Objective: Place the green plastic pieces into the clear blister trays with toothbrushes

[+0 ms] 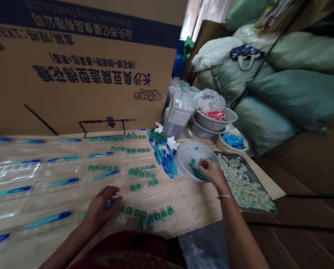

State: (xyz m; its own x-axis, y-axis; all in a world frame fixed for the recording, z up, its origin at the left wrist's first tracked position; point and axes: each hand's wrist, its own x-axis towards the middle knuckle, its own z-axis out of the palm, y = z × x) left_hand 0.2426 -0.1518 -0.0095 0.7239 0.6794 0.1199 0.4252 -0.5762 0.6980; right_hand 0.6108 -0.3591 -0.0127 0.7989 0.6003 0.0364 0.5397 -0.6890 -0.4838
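My right hand point(211, 172) reaches into a round grey colander point(185, 153), its fingertips pinched on small green pieces point(196, 171) that lie there. Over the near part of the table hovers my left hand point(103, 205), thumb and index finger apart. Beneath it lies a blue pen-like stick, its blue end point(112, 201) showing between the fingers. Rows of green cube-shaped pieces point(137, 213) sit on clear plastic trays point(167, 220) just right of the left hand. Turquoise-and-blue pen-like sticks point(47, 220) lie on more clear trays to the left.
A big printed cardboard box point(80, 74) stands along the back. Loose blue sticks point(167, 160) are heaped beside the colander. At right are a metal tray point(247, 183) of pale pieces, a bowl of blue packets point(233, 141), stacked baskets point(217, 121) and large sacks point(298, 97).
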